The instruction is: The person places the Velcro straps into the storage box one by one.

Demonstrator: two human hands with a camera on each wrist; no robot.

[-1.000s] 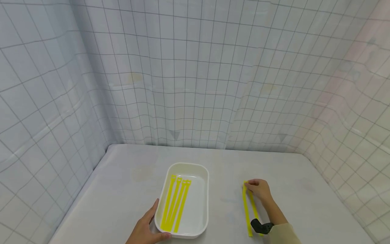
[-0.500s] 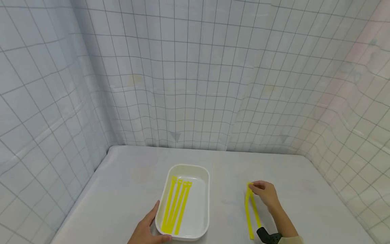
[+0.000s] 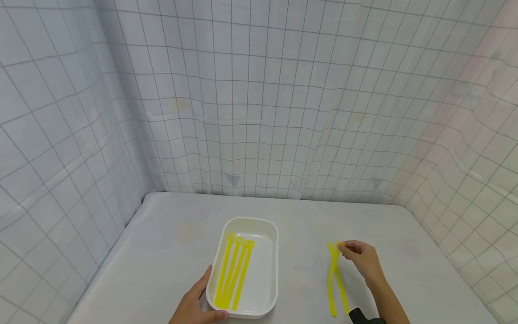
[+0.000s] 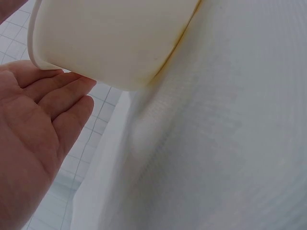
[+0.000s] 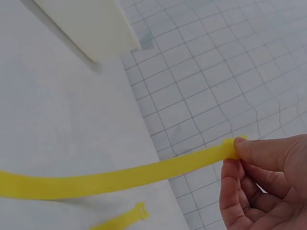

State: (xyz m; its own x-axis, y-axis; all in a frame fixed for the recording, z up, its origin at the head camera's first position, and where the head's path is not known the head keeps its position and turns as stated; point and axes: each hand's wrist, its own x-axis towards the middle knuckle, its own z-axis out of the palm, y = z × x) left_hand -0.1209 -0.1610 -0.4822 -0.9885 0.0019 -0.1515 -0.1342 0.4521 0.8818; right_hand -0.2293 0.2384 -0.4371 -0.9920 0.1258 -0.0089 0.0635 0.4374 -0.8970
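Note:
My left hand (image 3: 198,297) rests at the near left corner of a white tray (image 3: 259,279), its thumb on the near rim. In the left wrist view, the fingers of my left hand (image 4: 33,120) extend against the tray wall (image 4: 110,43). To the right of the tray, my right hand (image 3: 364,261) pinches one yellow hook-and-loop cable tie (image 5: 110,182) by its slotted head. That tie's head end is raised, and its tail curves down to the table. A second yellow cable tie (image 3: 341,292) lies beneath, crossed by the held one.
Several yellow cable ties (image 3: 232,274) lie side by side along the tray's left half, slotted heads at the far end. The tray stands on a white-covered table (image 3: 299,234). Grid-patterned curtains (image 3: 259,112) hang behind the table and at both sides.
My right hand has moved rightward, drawing the pinched tie's head across the other tie, whose slotted head now shows to its left. My left hand and the tray have stayed in place.

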